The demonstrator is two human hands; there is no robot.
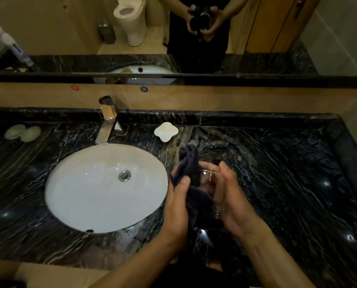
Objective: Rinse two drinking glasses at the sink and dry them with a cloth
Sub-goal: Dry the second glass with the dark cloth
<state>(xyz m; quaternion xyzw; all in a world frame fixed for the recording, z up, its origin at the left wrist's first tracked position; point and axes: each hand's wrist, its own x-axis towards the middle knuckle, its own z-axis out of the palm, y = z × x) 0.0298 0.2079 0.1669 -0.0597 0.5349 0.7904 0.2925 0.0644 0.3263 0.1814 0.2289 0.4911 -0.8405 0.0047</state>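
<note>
Clear glass [209,179] was held above the black marble counter [298,173], just right of the white sink [73,196]. Right hand [233,202] fingers curled around it. Left hand [177,206] gripped the dark cloth [191,163] pressed against the glass's left side.

dark navy cloth [191,163], white sink [86,196], black veined countertop [287,173]

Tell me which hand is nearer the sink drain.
Left. The left hand, gripping the cloth, is just right of the sink; the right hand holds the glass farther right of the drain.
</note>
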